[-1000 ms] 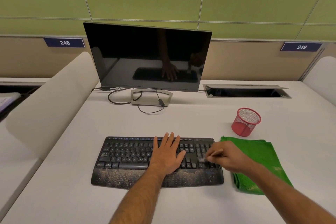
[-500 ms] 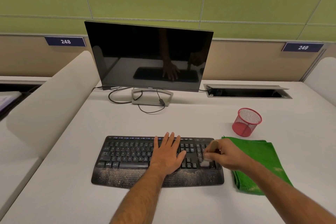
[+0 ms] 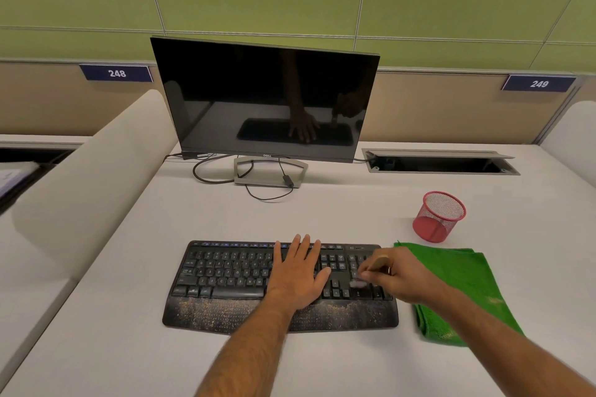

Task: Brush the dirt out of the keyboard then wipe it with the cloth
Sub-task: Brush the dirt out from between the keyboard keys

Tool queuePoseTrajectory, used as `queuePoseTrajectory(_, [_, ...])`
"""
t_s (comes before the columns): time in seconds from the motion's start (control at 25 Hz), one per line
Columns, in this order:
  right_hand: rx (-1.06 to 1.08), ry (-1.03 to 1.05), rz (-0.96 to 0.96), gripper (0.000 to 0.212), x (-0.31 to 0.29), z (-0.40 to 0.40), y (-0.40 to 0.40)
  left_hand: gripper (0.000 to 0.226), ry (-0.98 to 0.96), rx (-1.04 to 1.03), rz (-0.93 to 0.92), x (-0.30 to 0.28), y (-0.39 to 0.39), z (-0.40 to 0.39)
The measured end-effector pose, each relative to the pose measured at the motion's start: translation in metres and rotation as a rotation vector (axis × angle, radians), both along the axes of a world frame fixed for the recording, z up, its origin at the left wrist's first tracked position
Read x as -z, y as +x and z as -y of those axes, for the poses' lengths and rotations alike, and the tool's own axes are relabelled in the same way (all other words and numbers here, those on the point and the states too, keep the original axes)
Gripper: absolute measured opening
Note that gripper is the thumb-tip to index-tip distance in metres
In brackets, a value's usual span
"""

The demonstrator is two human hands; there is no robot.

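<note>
Head view, brushing stage. The keyboard (image 3: 277, 284) lay near the front edge of the desk (image 3: 322, 209), roughly centred before the monitor (image 3: 264, 100). The left hand (image 3: 298, 274) rested flat on the middle keys, fingers straight and slightly spread, steadying the board. The right hand (image 3: 396, 277) pinched a small brush (image 3: 371, 271) between thumb and fingertips, its wooden handle tilted up and its pale bristles touching the keys of the number pad at the right end. The folded green cloth (image 3: 458, 287) lay just beside the keyboard's right end, partly under the right forearm, untouched. A red mesh cup (image 3: 438, 216) stood behind the cloth, towards the right rear of the desk.

Judged from the tan grit spread along the wrist rest at the keyboard's front edge, brushing was well under way but wiping had not begun. To do this step well, short strokes along the gaps between key rows (drawn towards the front edge, where the grit had gathered) would probably lift dirt best; the flat left hand ought to hold the board without pressing hard on the keys. The wrist rest itself would need sweeping off before the cloth.

Legible writing: "DELL" on the monitor's lower bezel; the blue plate "248" (image 3: 116, 73) at rear left and "249" (image 3: 538, 84) at rear right. Key legends were too small to read.
</note>
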State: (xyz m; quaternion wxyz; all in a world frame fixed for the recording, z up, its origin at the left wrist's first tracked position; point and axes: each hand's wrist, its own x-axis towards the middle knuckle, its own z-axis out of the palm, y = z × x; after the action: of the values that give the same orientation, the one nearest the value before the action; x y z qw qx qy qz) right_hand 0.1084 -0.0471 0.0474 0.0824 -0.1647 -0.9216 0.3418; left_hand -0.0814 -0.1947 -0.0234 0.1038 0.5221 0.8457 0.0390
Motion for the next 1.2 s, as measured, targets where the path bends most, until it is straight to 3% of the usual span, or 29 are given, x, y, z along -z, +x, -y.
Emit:
queuePoseTrajectory(0.12, [-0.024, 0.054, -0.01, 0.011, 0.003, 0.001, 0.002, 0.069, 0.002, 0.0, 0.005, -0.001, 0.0, -0.001])
queuePoseTrajectory(0.28, [0.019, -0.063, 0.018, 0.018, 0.0, -0.003, 0.002, 0.068, 0.018, -0.005, 0.021, -0.001, -0.001, -0.002])
queuePoseTrajectory(0.4, [0.125, 0.053, -0.07, 0.007, 0.0, -0.011, -0.004, 0.065, 0.038, -0.018, 0.041, -0.002, -0.003, -0.005])
queuePoseTrajectory(0.56, [0.149, 0.038, -0.075, 0.009, 0.001, -0.019, -0.015, 0.061, 0.063, -0.016, 0.049, -0.007, -0.006, -0.008])
queuePoseTrajectory(0.76, [0.132, 0.043, 0.051, 0.008, 0.006, -0.024, -0.029, 0.058, 0.08, -0.003, 0.035, -0.007, -0.008, -0.007])
queuePoseTrajectory(1.0, [0.168, 0.193, 0.257, 0.007, -0.004, -0.042, -0.024, 0.058, 0.081, 0.004, 0.041, -0.006, -0.009, -0.007])
queuePoseTrajectory(1.2, [0.206, 0.427, 0.465, 0.022, -0.008, -0.059, -0.012, 0.058, 0.083, 0.002, 0.038, -0.005, -0.01, -0.007])
